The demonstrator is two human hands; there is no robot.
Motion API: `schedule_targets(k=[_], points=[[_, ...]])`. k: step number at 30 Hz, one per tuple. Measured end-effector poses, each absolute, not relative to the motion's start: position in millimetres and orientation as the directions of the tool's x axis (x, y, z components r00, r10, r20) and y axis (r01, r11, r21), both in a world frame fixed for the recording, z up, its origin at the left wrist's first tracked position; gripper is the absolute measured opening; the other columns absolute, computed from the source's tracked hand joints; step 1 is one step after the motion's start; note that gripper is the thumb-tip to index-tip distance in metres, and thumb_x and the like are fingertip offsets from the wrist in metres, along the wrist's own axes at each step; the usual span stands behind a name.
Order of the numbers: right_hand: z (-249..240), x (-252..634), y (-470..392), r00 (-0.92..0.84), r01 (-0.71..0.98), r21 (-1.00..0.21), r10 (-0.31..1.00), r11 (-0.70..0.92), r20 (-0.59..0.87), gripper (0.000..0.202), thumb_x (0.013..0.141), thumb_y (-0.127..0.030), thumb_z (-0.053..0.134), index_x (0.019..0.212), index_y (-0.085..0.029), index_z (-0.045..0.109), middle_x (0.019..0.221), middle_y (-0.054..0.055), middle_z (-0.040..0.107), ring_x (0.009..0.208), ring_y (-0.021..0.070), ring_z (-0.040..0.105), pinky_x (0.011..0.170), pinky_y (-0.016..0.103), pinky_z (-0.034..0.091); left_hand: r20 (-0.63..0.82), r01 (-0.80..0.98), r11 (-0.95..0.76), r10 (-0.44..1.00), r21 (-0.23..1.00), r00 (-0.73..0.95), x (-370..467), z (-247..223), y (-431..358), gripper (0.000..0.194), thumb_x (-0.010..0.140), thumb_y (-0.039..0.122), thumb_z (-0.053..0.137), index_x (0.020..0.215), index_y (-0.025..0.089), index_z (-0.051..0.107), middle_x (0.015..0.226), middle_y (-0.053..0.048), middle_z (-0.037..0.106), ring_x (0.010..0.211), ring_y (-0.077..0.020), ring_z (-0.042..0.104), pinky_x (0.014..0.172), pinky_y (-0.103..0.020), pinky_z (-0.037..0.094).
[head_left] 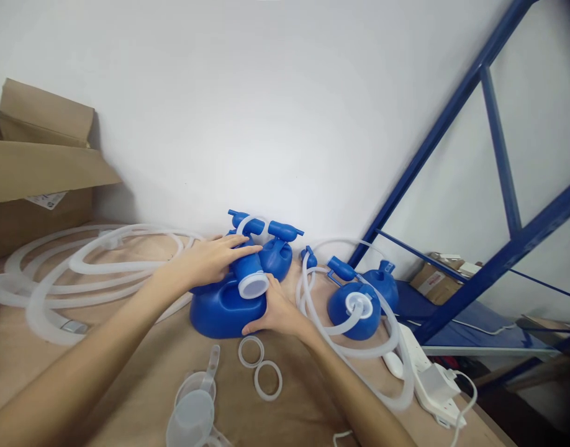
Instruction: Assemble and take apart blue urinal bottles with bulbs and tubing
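A blue plastic urinal bottle [226, 310] lies on the brown-covered table, its wide neck with a white-rimmed mouth [254, 285] facing me. My left hand [213, 261] rests over the top of that neck, fingers laid across it. Low on the bottle's right side, my right hand [275, 310] grips the body, thumb near the base. Just in front of the bottle are two translucent rings, one [251, 352] partly against the other [268, 380]. Nearer me are white translucent caps with straps [192, 413].
More blue bottles stand behind [275, 257] and at right [354, 310]. Coiled translucent hoses [80, 267] lie at left, and another hose [397, 347] loops at right. A power strip [429, 379] sits by the right edge, a cardboard box [43, 167] at left, a blue metal rack [452, 112] at right.
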State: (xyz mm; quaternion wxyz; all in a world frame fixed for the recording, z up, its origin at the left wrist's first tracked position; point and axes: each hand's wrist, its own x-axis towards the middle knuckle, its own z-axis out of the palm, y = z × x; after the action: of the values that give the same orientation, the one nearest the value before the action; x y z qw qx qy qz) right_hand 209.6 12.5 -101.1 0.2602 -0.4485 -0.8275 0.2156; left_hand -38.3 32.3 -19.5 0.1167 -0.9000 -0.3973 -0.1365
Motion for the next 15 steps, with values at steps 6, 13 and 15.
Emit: schedule_targets(k=[6,13,15], points=[[-95.4,209.2,10.2,-0.43,0.657,-0.61,0.885,0.444,0.181,0.139,0.037,-0.053,0.105,0.153,-0.021,0.037,0.149,0.014,0.043,0.146,0.038,0.042,0.126,0.059,0.036,0.166,0.849,-0.528,0.839,0.022,0.518,-53.4,2.4,18.3,0.075,0.094,0.035,0.063,0.165,0.037,0.041,0.176,-0.009,0.031,0.159,-0.039,0.035,0.122,-0.054,0.042],[-96.7,214.7,11.0,-0.464,0.61,-0.636,0.864,0.472,0.195,0.13,0.042,-0.054,0.104,0.15,-0.02,0.04,0.146,0.014,0.049,0.142,0.0358,0.049,0.123,0.055,0.041,-0.027,0.918,-0.371,0.925,0.139,0.378,-68.0,6.5,20.3,0.082,0.08,0.064,0.069,0.157,0.037,0.056,0.136,-0.013,0.074,0.112,-0.0395,0.074,0.093,-0.046,0.057],[-96.9,216.1,12.1,-0.472,0.604,-0.642,0.861,0.473,0.191,0.131,0.042,-0.055,0.104,0.151,-0.02,0.039,0.148,0.014,0.049,0.142,0.0362,0.049,0.123,0.055,0.041,-0.023,0.922,-0.355,0.932,0.153,0.363,-76.4,2.4,26.6,0.086,0.066,0.065,0.08,0.145,0.036,0.067,0.124,-0.013,0.078,0.108,-0.0419,0.074,0.087,-0.046,0.057]])
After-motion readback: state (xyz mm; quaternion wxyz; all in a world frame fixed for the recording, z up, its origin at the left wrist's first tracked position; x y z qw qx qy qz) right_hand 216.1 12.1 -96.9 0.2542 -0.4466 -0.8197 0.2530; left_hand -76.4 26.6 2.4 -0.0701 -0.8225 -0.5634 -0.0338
